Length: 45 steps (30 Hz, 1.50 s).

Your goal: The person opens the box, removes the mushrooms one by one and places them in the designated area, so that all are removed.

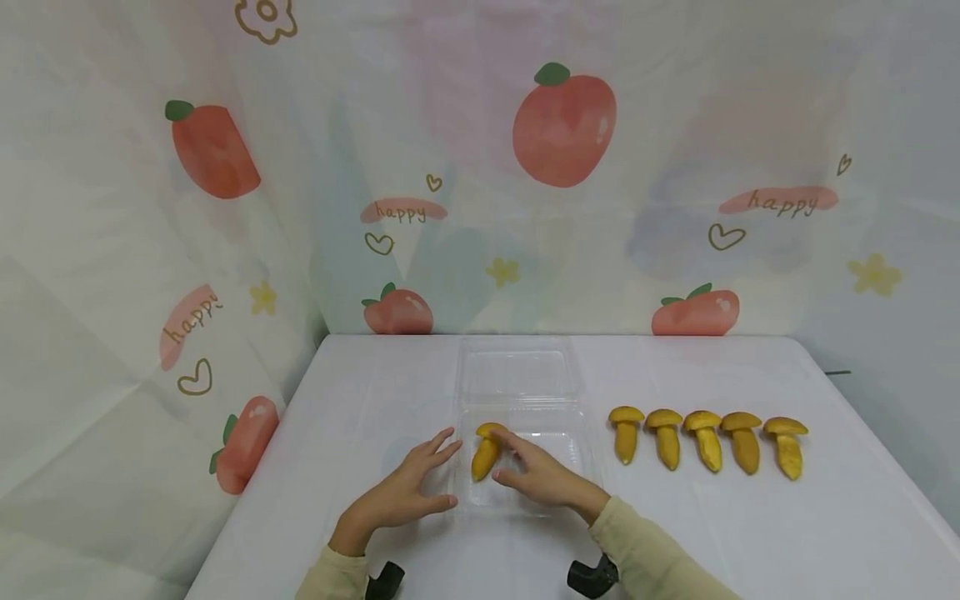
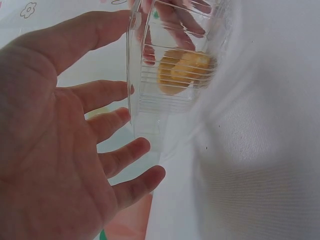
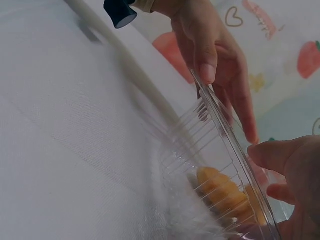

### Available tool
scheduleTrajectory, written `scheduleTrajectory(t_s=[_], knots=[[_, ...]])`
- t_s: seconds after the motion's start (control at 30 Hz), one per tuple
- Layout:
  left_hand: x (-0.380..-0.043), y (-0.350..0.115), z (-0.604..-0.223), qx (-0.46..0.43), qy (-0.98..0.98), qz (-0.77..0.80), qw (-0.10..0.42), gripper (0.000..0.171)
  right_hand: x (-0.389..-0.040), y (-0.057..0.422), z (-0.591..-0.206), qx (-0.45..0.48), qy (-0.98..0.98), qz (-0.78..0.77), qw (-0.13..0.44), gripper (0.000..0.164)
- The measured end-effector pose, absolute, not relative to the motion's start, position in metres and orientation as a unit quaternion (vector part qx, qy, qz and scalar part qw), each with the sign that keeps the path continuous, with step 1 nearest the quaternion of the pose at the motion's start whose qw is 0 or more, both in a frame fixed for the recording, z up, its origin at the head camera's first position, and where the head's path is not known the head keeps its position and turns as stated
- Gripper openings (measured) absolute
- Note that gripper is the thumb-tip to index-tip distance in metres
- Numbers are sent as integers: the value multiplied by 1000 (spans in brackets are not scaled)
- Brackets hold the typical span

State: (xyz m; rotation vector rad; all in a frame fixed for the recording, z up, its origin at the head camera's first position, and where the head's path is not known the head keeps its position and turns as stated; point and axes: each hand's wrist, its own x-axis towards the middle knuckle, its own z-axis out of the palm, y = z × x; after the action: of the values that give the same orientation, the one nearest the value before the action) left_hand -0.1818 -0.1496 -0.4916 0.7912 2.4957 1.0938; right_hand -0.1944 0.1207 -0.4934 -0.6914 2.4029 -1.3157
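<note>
An open clear plastic box [image 1: 528, 500] with a hinged lid [image 1: 517, 371] folded back stands mid-table. Inside, at its left side, lies one yellow-brown mushroom [image 1: 486, 457], also visible through the ribbed wall in the left wrist view as a mushroom [image 2: 185, 70]. My right hand [image 1: 543, 475] reaches over the box, fingers loosely spread, index fingertip right at the mushroom's cap and thumb near its stem. My left hand [image 1: 401, 492] is at the box's left rim with fingers spread; in the left wrist view the thumb and fingertips are right by the rim.
Right of the box, several similar mushrooms [image 1: 705, 442] stand in a row, caps toward the far side. A white cloth [image 1: 420, 392] covers the table. Behind and to the left hangs a printed curtain [image 1: 465, 108] with fruit and hearts. Dark wrist devices [image 1: 592, 577] sit near both sleeves.
</note>
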Motion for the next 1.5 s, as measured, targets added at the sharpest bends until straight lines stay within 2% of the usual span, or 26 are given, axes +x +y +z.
scheduleTrajectory(t_s=[0.37,0.77,1.1,1.5], knots=[[-182,-149,-491,280,871,375,149,77,-197,117,-493,-237,844,-448,176,66],[-181,-150,-491,275,870,378,157,77,-201,114,-497,-263,832,-457,171,64],[-184,-149,-489,271,872,376,159,76,-206,117,-497,-265,827,-479,125,56],[-184,-150,-490,267,870,382,163,77,-205,122,-495,-252,800,-532,117,51]])
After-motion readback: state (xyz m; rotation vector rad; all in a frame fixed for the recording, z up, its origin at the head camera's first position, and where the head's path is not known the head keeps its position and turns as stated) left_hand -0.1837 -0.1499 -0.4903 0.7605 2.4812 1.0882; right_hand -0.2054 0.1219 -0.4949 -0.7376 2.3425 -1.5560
